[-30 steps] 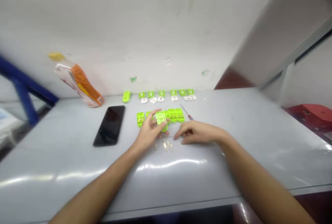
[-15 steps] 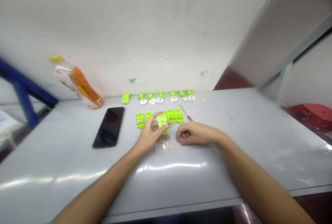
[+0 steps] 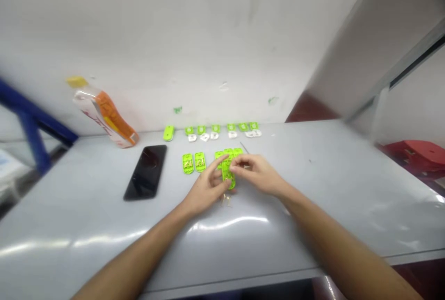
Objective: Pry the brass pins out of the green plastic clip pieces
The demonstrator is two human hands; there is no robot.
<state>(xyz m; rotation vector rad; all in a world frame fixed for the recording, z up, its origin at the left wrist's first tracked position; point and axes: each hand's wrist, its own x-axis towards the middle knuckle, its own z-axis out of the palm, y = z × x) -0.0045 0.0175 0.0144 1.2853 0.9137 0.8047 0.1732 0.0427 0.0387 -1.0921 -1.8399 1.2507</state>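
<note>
Between its thumb and fingers, my left hand [image 3: 207, 188] grips a bright green plastic casing half [image 3: 228, 180], its inner side facing up. My right hand [image 3: 259, 172] is at the casing's upper right edge, thumb and fingertips pinched together; whatever they hold is too small to make out. Small brass-coloured metal pieces [image 3: 225, 200] lie on the table just below the held casing. Behind my hands, several similar green casings sit in a row, partly covered. Two more green casings [image 3: 193, 162] with metal pieces inside lie to the left.
Along the wall stand several green parts [image 3: 216, 128] with white pieces [image 3: 214, 136] before them, and a closed green case [image 3: 168, 133]. A black phone [image 3: 146, 172] and a leaning bottle [image 3: 106, 117] are at left. A screwdriver's shaft [image 3: 244, 147] shows behind my right hand.
My left hand has moved slightly right and down with the green casing. My right hand has come up from the table to the casing. Two green casings at left are now uncovered.
</note>
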